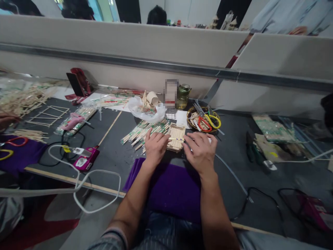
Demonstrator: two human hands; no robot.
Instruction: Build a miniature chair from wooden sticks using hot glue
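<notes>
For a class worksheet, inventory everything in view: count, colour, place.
stick tray: 1, pale wood, centre
marked strip: 1, yellowish, across the tray
wrapped sticks: many, pale, left of tray
plastic bag: 1, white, behind those sticks
jar: 1, green, rear centre
basket: 1, brown, front-right of jar
scissors: at least 2, red-and-yellow handles, basket, left edge
glue gun: 1, pink, left
power boxes: 2, magenta, left and right
cloths: 2, purple, front, far left
cables: several, white and black, both sides
table: 1, dark grey, under these
partition panels: 2, off-white, behind table
other people: several, mixed colours, beyond panels
left hand: 1, bare, holding strip's left end
right hand: 1, bare, holding strip's right end
</notes>
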